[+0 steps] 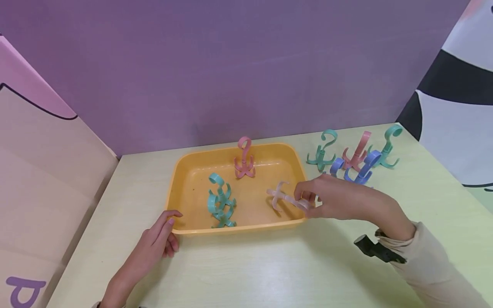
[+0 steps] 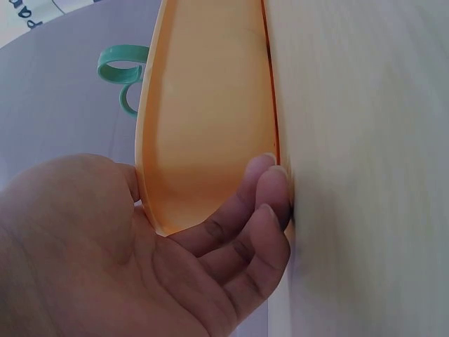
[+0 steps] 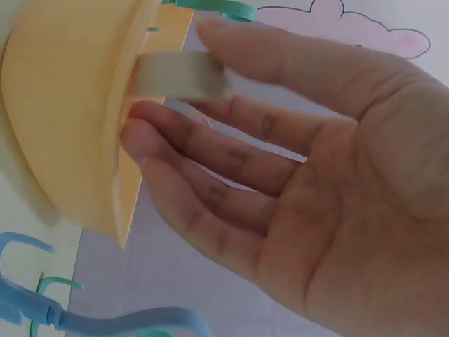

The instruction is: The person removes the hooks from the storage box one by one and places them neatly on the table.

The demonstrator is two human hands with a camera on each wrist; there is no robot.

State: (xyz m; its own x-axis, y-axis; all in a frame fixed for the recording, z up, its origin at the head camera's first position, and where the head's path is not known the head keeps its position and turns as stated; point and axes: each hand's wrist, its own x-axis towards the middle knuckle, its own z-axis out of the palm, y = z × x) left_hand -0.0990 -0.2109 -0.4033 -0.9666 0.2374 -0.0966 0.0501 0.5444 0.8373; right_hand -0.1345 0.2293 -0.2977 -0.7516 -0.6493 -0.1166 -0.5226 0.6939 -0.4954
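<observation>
A pale, almost clear claw hook lies tilted over the right side of a yellow tray. My right hand pinches its curved end between thumb and fingers; in the right wrist view that whitish curve is blurred beside the thumb. At the tray's near left corner, my left hand grips the rim, with fingers bent against the outer wall. Inside the tray, a pink claw hook stands at the back, and two green claw hooks sit close together left of centre.
Right of the tray, outside it, stand a green hook, a pink hook, another green hook and blue hooks, partly behind my right hand. A purple wall rises behind the pale table.
</observation>
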